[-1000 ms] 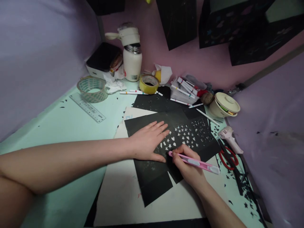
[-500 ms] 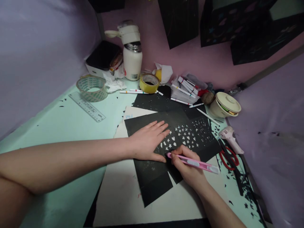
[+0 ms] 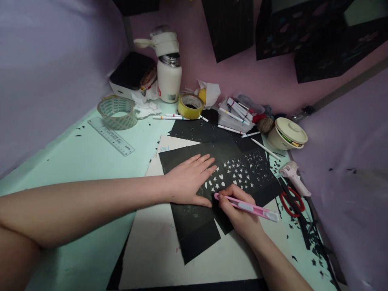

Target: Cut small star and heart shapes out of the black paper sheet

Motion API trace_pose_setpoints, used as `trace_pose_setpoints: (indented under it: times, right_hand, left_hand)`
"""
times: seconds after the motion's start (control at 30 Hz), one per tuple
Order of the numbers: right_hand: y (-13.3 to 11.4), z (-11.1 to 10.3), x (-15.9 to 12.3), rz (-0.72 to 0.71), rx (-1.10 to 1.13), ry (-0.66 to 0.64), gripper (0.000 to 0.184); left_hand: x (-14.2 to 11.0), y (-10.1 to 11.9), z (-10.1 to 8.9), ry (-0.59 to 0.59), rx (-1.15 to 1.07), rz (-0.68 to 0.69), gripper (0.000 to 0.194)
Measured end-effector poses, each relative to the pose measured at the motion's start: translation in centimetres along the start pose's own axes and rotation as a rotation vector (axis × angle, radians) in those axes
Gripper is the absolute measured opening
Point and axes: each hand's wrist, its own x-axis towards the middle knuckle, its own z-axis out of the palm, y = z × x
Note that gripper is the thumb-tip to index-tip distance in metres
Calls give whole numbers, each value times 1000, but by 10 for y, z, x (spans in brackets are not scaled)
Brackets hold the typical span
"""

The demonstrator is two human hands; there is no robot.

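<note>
My left hand (image 3: 190,180) lies flat on a sheet of black card (image 3: 197,230), its fingers stretched out and a little apart. In my right hand (image 3: 241,210) is a pink craft knife (image 3: 254,209), gripped like a pen. Its tip points at the card just beside my left thumb; the blade is too small to make out. Star and heart shapes (image 3: 236,171) are cut through the card to the right of my left fingers. Under the card lies a white board (image 3: 151,250) with torn edges.
Red-handled scissors (image 3: 298,208) and a pink glue gun (image 3: 294,178) lie at the right among black scraps. A clear ruler (image 3: 110,136), a tape roll (image 3: 118,113), yellow tape (image 3: 190,107), a white bottle (image 3: 169,79), markers (image 3: 239,111) and a lidded tub (image 3: 286,135) stand around the back.
The knife in my right hand has shifted very slightly. My left hand and the black card stay in place.
</note>
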Motion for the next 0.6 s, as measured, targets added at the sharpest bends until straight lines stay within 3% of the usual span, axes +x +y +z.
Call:
trace_pose_setpoints:
  times: [0.17,0.4,0.6]
  right_hand:
    - [-2,-3,0,0,15,-48,20]
    - [0,-4,-1,-23,-2,20,15]
    - [0,-2,0,-52,-1,-9,17]
  left_hand:
    - [0,0,0,8,8,2,101]
    - [0,0,0,4,6,4,101]
    - [0,0,0,0,-1,5,101]
